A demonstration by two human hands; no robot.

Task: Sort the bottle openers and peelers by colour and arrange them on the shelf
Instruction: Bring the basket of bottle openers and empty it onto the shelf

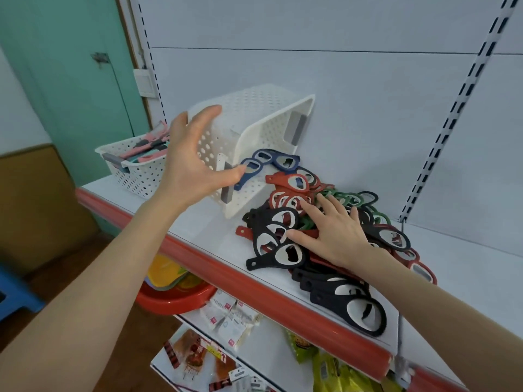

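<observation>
A heap of bottle openers (285, 247) in black, red, green and blue lies on the white shelf (215, 230). A white perforated basket (254, 128) is tipped on its side, mouth toward the heap, with two blue openers (271, 161) spilling from it. My left hand (192, 162) is spread against the basket's base and side, thumb near the lower grey handle. My right hand (336, 224) rests flat with straight fingers on the red and black openers. A second white basket (133, 165) at the far left holds pink and teal peelers (154, 145).
The shelf has a red front edge (226, 267). Slotted uprights (452, 108) run up the white back panel. Below are a red tray (175, 298), packaged goods and yellow bags. A green door stands at the left and a blue stool on the floor.
</observation>
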